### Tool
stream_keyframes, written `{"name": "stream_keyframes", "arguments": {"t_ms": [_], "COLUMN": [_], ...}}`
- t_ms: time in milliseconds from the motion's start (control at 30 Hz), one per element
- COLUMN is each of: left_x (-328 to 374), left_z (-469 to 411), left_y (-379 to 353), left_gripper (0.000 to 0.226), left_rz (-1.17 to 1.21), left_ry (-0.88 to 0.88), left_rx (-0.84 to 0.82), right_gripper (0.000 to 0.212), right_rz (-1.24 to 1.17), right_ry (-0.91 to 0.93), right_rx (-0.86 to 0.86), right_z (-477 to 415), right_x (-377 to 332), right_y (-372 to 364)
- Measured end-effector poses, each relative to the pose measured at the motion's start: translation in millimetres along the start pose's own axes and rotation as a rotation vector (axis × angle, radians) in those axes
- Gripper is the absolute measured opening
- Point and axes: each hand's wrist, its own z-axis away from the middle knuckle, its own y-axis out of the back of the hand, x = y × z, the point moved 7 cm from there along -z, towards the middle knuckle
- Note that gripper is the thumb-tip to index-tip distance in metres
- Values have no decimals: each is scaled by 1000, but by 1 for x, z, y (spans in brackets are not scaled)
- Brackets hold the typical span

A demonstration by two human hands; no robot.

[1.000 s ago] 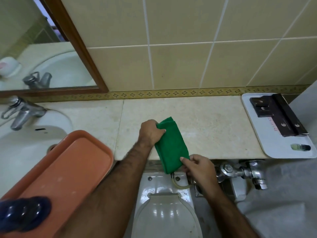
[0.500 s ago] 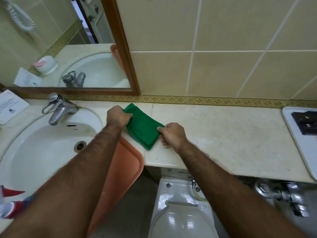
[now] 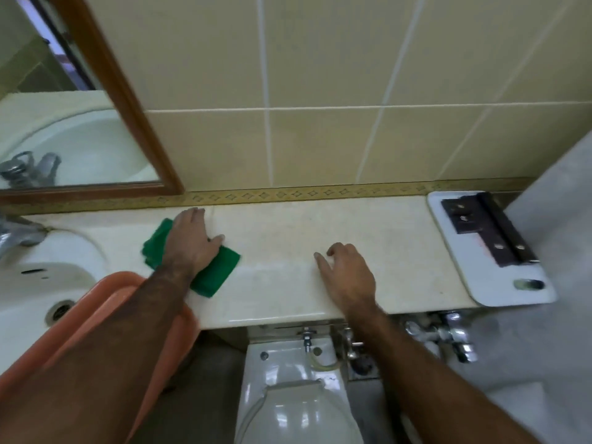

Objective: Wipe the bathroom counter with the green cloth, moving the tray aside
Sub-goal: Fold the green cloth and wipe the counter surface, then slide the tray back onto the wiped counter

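Green cloth [image 3: 205, 267] pressed flat on counter [image 3: 320, 225], left of centre, under spread left hand [image 3: 189, 241]. Right hand [image 3: 347, 277] loosely open, empty. Tray [image 3: 105, 302], lower left, apparently overhangs: could be knocked off by the forearm.

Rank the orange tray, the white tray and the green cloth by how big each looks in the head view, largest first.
1. orange tray, partly hidden by the left arm and nearest the camera, which inflates it
2. white tray
3. green cloth, partly covered by the left hand
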Motion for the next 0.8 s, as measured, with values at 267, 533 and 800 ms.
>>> {"name": "stream_keyframes", "arguments": {"t_ms": [267,533,800], "left_x": [280,464,498], "left_z": [21,34,-3], "left_y": [-79,-154,-163], "left_gripper": [90,74,39], "left_rz": [109,96,271], "left_ry": [-529,-642,-293], "left_rx": [-234,-414,-156], "right_gripper": [37,58,36], "right_rz": [-134,-559,-790], "right_ry": [-445,-767,-775], "right_rx": [323,204,250], "right_z": [35,59,59], "right_x": [210,317,333], "right_y": [126,108,102]}}
